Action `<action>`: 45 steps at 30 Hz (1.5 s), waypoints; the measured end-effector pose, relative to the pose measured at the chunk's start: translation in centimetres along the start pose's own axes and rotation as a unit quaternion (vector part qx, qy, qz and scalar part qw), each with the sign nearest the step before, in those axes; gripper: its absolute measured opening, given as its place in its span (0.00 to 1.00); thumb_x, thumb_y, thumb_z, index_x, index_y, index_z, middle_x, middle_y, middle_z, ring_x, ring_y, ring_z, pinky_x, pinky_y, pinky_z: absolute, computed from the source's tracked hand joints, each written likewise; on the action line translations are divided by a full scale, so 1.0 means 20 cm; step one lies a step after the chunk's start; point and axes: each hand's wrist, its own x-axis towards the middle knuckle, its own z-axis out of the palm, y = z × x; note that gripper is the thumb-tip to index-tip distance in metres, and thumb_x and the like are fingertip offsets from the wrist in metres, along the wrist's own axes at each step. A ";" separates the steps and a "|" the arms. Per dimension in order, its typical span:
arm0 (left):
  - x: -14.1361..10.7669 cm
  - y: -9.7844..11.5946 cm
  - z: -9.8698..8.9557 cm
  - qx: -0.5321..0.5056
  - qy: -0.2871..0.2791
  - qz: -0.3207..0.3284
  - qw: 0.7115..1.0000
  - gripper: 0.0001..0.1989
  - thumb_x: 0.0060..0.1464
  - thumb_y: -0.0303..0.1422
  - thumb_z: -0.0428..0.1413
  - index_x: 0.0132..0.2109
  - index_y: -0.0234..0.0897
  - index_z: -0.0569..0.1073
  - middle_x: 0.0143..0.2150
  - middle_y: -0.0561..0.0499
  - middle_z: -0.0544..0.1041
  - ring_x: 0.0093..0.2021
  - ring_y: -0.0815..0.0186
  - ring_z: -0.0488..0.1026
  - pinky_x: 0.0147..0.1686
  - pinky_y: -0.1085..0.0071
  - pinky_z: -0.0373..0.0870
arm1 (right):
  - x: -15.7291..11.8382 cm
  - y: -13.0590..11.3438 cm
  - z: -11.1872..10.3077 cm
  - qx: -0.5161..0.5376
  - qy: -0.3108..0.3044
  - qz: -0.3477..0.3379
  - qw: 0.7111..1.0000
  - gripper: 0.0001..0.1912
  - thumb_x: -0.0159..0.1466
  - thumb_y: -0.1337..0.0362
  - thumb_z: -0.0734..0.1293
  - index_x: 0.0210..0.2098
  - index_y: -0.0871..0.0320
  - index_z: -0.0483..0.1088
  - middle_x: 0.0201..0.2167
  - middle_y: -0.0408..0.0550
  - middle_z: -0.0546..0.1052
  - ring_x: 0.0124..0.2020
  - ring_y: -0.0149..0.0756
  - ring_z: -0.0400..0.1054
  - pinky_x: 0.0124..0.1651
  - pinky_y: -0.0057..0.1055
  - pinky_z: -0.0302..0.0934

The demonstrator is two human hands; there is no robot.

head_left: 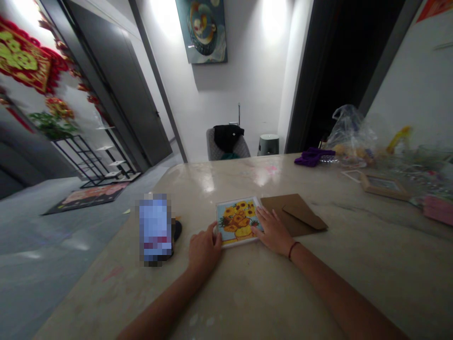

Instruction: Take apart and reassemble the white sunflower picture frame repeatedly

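Clock centred on the white-edged rectangular panel with a yellow sunflower picture on pale blue (235, 219); 12 points away from the wearer. The panel lies face up on the pale, glossy, marbled desk (247, 293).

Left hand (205, 246): at 8 o'clock, thumb and forefinger at the panel's left edge; cannot tell whether they pinch it or just rest there. Right hand (274, 232): between 3 and 4, fingers spread flat over the right margin, thumb apart from them on the picture.

Risks (judgement): uneven push from the two hands could skew the panel on the smooth desk. Fingertips bearing on the picture could mark it, if its surface is delicate. The brown kraft-paper envelope (302, 218) lies at 3, just beside the panel and partly hidden by the right hand; a rightward slide could shift or crease it. A wide leftward sweep could knock the blocked-out, phone-like pale-blue slab (155, 229) at 9.

Containers: envelope, pointed flap folded over; contents cannot be told. Clear, crumpled plastic bag (348, 122), well off at 2, holds yellow-orange items, too blurred to identify. Light-wood rectangular frame (382, 190), between 2 and 3, surrounds a greyish panel, detail unclear.
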 end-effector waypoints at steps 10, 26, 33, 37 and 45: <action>0.00 -0.01 0.02 -0.040 0.023 0.019 0.999 0.19 0.57 0.34 0.44 0.54 0.35 0.65 0.35 0.49 0.76 0.38 0.63 0.70 0.42 0.66 0.59 | -0.05 0.36 -0.22 -0.141 0.066 0.224 0.962 0.18 0.58 0.60 0.62 0.44 0.65 0.69 0.41 0.60 0.73 0.43 0.47 0.65 0.43 0.41 0.56; 0.00 0.01 0.00 -0.013 -0.029 0.057 0.998 0.21 0.57 0.30 0.42 0.56 0.32 0.64 0.39 0.44 0.76 0.41 0.60 0.71 0.41 0.67 0.63 | -0.05 0.18 -0.39 -0.227 0.358 0.048 0.904 0.13 0.61 0.66 0.61 0.44 0.49 0.71 0.45 0.52 0.68 0.44 0.42 0.58 0.46 0.40 0.52; 0.00 0.02 0.01 -0.028 -0.032 0.063 0.997 0.21 0.57 0.32 0.41 0.56 0.34 0.64 0.44 0.42 0.76 0.44 0.60 0.71 0.44 0.66 0.63 | -0.03 0.07 -0.31 -0.136 0.319 0.048 0.937 0.12 0.62 0.62 0.61 0.44 0.49 0.72 0.42 0.52 0.71 0.41 0.40 0.62 0.41 0.36 0.55; -0.01 0.01 0.01 -0.089 -0.008 0.080 0.993 0.22 0.59 0.36 0.37 0.54 0.36 0.67 0.43 0.44 0.77 0.44 0.61 0.71 0.44 0.67 0.63 | -0.03 -0.07 -0.19 -0.077 0.213 0.039 0.973 0.12 0.62 0.62 0.61 0.44 0.47 0.72 0.40 0.49 0.73 0.38 0.36 0.64 0.39 0.33 0.57; 0.00 0.01 -0.01 -0.217 0.022 0.022 0.976 0.28 0.58 0.46 0.35 0.31 0.36 0.75 0.27 0.49 0.75 0.31 0.64 0.70 0.31 0.71 0.62 | -0.04 -0.19 -0.05 -0.055 0.185 0.017 0.981 0.12 0.62 0.61 0.60 0.44 0.50 0.71 0.40 0.52 0.73 0.41 0.40 0.65 0.40 0.37 0.58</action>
